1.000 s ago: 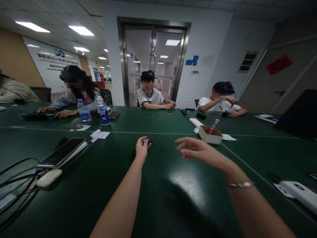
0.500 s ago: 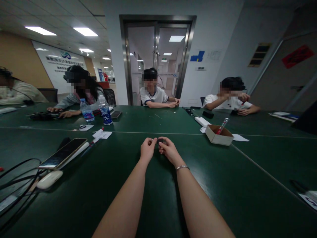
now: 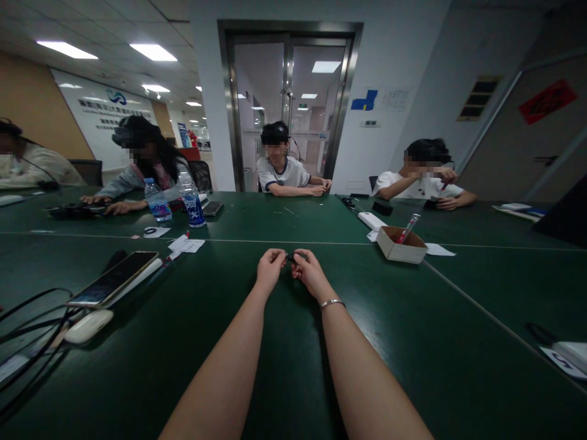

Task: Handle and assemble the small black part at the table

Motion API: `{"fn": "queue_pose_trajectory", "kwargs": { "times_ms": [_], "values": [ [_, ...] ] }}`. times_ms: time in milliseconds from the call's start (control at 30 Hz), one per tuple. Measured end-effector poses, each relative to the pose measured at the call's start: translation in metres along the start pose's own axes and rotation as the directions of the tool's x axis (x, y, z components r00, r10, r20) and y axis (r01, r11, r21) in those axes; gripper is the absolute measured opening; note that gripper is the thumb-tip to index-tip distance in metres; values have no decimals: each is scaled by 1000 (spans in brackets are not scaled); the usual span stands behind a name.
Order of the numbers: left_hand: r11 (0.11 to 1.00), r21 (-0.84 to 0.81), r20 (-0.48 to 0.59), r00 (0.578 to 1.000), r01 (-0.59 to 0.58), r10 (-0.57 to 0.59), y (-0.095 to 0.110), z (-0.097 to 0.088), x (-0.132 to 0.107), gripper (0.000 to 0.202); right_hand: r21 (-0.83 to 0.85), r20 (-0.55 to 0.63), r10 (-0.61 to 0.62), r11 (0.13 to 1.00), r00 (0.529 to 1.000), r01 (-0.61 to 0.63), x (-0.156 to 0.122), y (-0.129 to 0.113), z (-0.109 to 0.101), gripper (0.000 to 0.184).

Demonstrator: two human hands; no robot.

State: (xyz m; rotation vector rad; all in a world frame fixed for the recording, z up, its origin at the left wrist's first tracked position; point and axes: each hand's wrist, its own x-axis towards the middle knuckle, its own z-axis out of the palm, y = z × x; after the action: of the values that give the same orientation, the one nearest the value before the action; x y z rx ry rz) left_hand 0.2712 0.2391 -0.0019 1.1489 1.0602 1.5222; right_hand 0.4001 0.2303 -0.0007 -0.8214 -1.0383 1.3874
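Note:
Both my hands meet over the dark green table [image 3: 293,348], in the middle of the head view. Between their fingertips is a small dark object [image 3: 290,257], mostly covered and too small to name. My left hand [image 3: 270,267] pinches its left end with thumb and forefinger. On its other side my right hand [image 3: 309,272] has thumb and fingers closed on it, with a silver bracelet at the wrist.
To the left lie a phone [image 3: 114,280], a white rounded case [image 3: 88,326] and black cables [image 3: 32,333]. Two water bottles [image 3: 191,205] stand farther back. A small open box [image 3: 401,249] with a red tube sits right of my hands. Several people sit around the table.
My hands have drawn slightly apart, so a little more of the small dark object shows between the fingertips. The whole view has shifted a little.

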Motion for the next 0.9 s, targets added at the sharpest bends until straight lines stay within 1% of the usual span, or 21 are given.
{"fn": "queue_pose_trajectory", "kwargs": {
  "times_ms": [200,267,500,733,900],
  "values": [
    [997,53,102,993,-64,59,4,-2,-3,27,-12,-10,-16,1000,1000,16,3,3,-2,54],
    [994,68,121,990,-84,75,5,-3,-4,28,-14,-11,-18,1000,1000,18,3,3,-3,54],
    [995,83,127,991,-47,36,7,-3,-5,32,-14,-4,-24,1000,1000,24,2,2,-2,54],
    [986,140,95,993,-89,76,-3,-6,0,32,-9,20,-31,999,999,31,0,1,-2,51],
    [978,188,91,993,-88,72,-3,-7,0,34,-13,28,-29,999,999,30,0,1,-2,51]
  ]
}}
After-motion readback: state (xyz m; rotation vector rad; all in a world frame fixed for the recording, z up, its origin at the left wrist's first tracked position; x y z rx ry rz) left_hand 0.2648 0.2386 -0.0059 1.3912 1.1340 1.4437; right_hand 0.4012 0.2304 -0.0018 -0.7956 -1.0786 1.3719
